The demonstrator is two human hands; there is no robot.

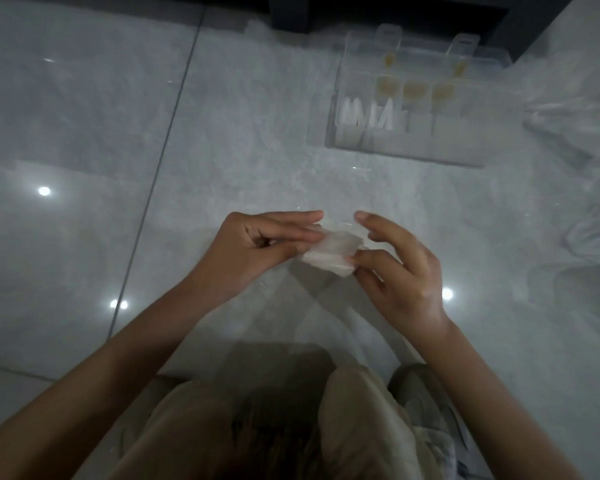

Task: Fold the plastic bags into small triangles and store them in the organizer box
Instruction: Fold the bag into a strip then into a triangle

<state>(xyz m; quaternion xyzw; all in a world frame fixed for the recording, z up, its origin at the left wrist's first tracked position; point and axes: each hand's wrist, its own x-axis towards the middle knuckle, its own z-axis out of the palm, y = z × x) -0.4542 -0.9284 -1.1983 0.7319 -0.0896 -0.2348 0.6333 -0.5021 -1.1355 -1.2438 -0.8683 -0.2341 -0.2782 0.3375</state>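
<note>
Your two hands hold a partly folded plastic bag (333, 252) in the air above the grey tiled floor (84, 133), just in front of your knees. Your left hand (267, 244) pinches the bag's left end with curled fingers and thumb. Your right hand (399, 271) pinches the near right corner between thumb and a bent finger, with the forefinger stretched over the far edge.

The clear organizer box (465, 140) sits on the floor well beyond your hands, to the right. White folded triangles (354, 112) stand in its left compartments. Loose bags (575, 112) lie at the far right.

Risks, as a judgement:
- The film looks thin and slippery. If either pinch eases, the folds will likely spring open and the wrap must be redone.
- Nothing supports the packet from below, so a dropped corner would let it unroll toward the floor.
- A faint clear strip seems to trail down toward your lap. If it is an unfolded tail, it could snag or twist.

The packet's long axis runs left to right across your view. Its right end is tilted slightly away from you, and its flat face is turned upward.
</note>
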